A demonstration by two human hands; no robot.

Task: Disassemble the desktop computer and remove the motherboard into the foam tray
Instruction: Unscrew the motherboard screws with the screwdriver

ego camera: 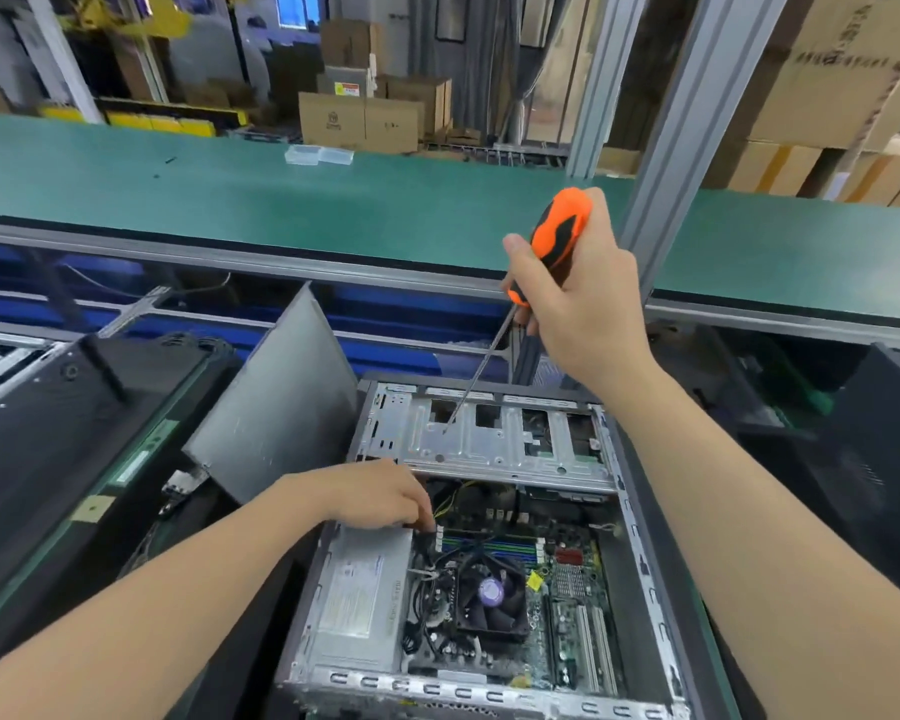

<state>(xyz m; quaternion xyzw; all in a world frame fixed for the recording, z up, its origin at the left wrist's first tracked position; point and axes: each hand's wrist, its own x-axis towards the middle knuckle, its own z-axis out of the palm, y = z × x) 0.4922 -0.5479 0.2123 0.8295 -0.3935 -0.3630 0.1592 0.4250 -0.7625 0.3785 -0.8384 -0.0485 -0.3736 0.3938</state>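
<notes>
The motherboard (557, 589) lies flat on the floor of the opened case (640, 558), lower centre-right of the frame. Its long side runs from the middle of the picture down toward the bottom edge. It is not yet free: the cooler fan (489, 597) sits on it and dark cables trail across its left part.

The left hand (375, 496) is plainly the nearer one. It comes in from the lower left, and its fingers (411, 511) curl down at the board's upper-left corner. There they appear to pinch a black plug (428, 537), just beside the power supply (359, 600). From those fingers the rest of the board spreads away to the right and downward.

The right hand (578, 309) is higher up, in the centre-right of the frame. It is wrapped tight round the orange and black handle of a screwdriver (562, 231). The shaft slants down and to the left, with its tip on or just above the drive cage (489, 444). That cage spans the case above the board in the picture.

My guess is the plug has to come up and away from the board, and the cage has to come loose, before anything lifts out.

A grey side panel (276, 402) leans upright to the left of the case. The green bench (281, 200) crosses the upper half of the frame.
</notes>
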